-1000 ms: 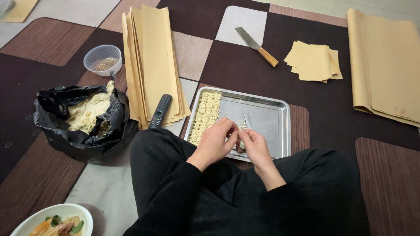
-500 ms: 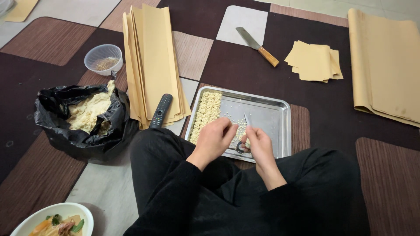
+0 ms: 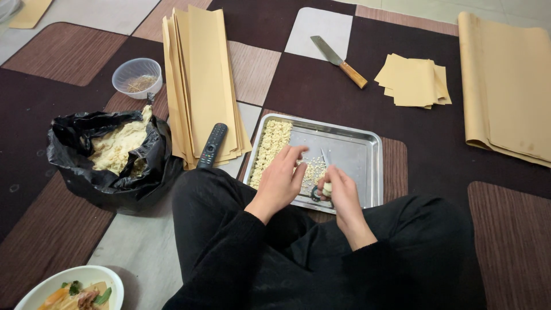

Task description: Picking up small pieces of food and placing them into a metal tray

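Hands meet over a shallow metal tray (image 3: 367, 150) that lies on the patchwork floor mat (image 3: 321, 86) just above the person's crossed legs at the centre of the frame. The left hand (image 3: 282, 179) reaches onto the tray, its fingers (image 3: 298, 154) loosely spread and resting on the small pale pieces (image 3: 313, 168) scattered near the tray's front edge; it grips nothing that can be seen. The right hand (image 3: 340, 195) sits at the tray's lower edge with its fingers curled closed around a small pale roll (image 3: 326, 188), just beside the dark handles of a pair of scissors (image 3: 319, 190) whose blades point up the tray. Neat rows of pale pieces (image 3: 268, 146) fill the left side of the tray.

Left of the tray a black remote control (image 3: 212, 144) lies partly on a long stack of tan sheets (image 3: 202, 80). Further left, a black plastic bag (image 3: 109, 172) holds crumpled pale scraps, and a small clear plastic bowl (image 3: 136, 77) stands above it. At the top centre lies a knife with a wooden handle (image 3: 338, 54), with a small pile of tan squares (image 3: 414, 81) to its right and a large folded tan stack (image 3: 508, 86) at the right edge. In the lower left corner a white bowl of food (image 3: 72, 290) is partly in view.
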